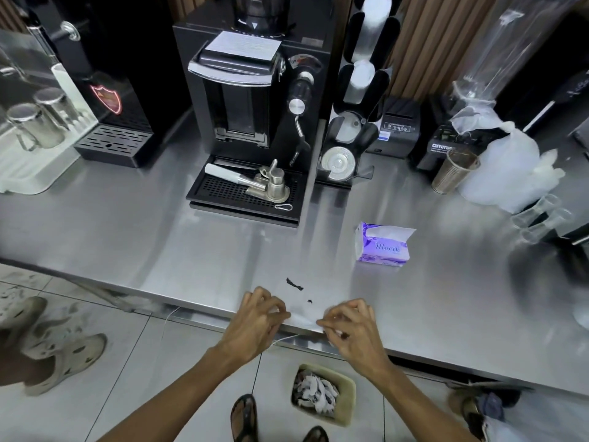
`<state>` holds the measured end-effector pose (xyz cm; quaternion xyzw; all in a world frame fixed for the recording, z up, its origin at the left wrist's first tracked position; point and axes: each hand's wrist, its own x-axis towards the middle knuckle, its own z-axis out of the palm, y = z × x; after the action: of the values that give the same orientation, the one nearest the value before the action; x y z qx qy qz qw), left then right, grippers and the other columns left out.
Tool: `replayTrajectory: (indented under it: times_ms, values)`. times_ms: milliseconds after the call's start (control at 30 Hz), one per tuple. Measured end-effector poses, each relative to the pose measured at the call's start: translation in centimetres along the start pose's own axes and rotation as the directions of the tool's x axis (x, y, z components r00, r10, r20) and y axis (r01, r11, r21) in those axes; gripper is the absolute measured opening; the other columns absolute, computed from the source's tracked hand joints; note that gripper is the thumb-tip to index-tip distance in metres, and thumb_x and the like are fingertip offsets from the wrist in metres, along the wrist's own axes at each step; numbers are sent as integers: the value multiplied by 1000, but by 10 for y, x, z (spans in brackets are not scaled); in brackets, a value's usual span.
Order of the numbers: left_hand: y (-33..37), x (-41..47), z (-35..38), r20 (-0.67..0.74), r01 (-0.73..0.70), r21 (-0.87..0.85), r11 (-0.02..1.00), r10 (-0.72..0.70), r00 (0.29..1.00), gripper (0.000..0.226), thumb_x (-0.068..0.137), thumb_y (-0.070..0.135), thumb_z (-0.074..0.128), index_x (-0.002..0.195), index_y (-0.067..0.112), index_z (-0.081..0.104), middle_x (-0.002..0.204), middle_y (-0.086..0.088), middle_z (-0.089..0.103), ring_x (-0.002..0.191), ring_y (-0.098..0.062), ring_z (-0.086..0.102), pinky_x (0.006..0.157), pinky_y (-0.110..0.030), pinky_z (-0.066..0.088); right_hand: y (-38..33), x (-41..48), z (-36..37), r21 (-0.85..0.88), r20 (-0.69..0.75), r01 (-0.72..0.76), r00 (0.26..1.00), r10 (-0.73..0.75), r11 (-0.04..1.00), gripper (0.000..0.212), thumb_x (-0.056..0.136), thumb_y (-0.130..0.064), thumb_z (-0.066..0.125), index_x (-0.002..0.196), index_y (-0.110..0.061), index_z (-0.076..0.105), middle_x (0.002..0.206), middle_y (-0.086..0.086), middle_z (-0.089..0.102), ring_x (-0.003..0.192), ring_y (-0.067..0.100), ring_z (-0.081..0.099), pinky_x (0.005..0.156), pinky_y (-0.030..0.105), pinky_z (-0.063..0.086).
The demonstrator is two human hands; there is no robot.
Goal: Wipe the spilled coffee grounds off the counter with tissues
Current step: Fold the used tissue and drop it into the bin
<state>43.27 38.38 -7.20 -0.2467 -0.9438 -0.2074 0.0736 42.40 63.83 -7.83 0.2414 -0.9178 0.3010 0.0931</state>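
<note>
Coffee grounds, dark clumps on brushed steel counter beside thin tissue

We find open brushed steel counter across the left and middle. The black espresso machine and its black slotted drip tray wall off the back. A purple tissue pack stands to the right, with a ribbed metal cup and a white plastic bag beyond.
</note>
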Motion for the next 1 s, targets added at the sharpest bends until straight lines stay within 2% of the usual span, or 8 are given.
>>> replayTrajectory:
  times_ms: [100,267,433,500,567,733,800,1000]
  values:
    - [-1,-4,8,-2,-11,31,999,11,1000,19,80,20,75,99,27,75,103,12,64,95,-15,45,77,-21,23,-1,-6,4,-61,15,7,1000,-6,998,15,85,-30,69,98,-37,74,99,-22,61,93,13,47,77,33,35]
    - [-16,24,3,7,103,96,990,-104,995,32,67,14,86,94,26,75,105,8,63,95,-20,46,72,-30,42,2,26,10,-131,-20,-75,997,73,988,22,79,-22,79,95,-37,75,95,-20,62,90,15,46,72,31,32]
    - [-25,29,-3,-67,173,66,983,-169,983,36,63,1,82,94,15,74,102,-2,58,88,-21,46,67,-30,41,-27,33,21,-119,-34,-30,999,27,992,19,79,-19,76,96,-29,76,89,-13,60,87,14,44,74,29,33]
    - [-32,21,-2,-62,222,-3,975,-222,973,26,73,1,77,97,10,72,100,-3,58,86,-19,51,67,-29,48,-42,27,31,-120,-42,-19,999,14,993,19,81,-21,74,98,-28,74,87,-13,58,86,14,46,73,30,35]
    - [-38,16,0,-42,298,-35,954,-299,953,14,89,10,61,101,9,69,103,-3,60,90,-19,56,75,-30,51,-50,24,43,-156,-33,-26,999,21,987,20,80,-20,73,98,-29,74,86,-12,57,85,15,48,71,30,36]
    - [-34,38,-3,-70,216,-19,976,-217,974,14,81,12,67,91,5,72,93,-4,62,77,-23,62,61,-30,55,-56,27,50,-213,-41,-89,996,82,973,24,83,-21,67,103,-32,71,91,-11,58,85,18,49,70,31,34]
    - [-32,48,0,-73,190,-9,982,-191,979,24,85,25,57,90,6,72,93,-4,64,78,-23,62,66,-32,55,-56,26,47,-232,-36,-111,994,105,966,28,81,-20,64,106,-32,70,95,-10,58,86,18,49,70,32,34]
    - [-22,64,16,-42,124,-17,992,-125,991,18,82,23,72,94,9,73,99,-3,66,82,-24,65,74,-34,55,-44,14,30,-212,-61,-214,977,206,954,40,74,-13,66,107,-35,71,98,-11,56,88,16,43,71,29,29]
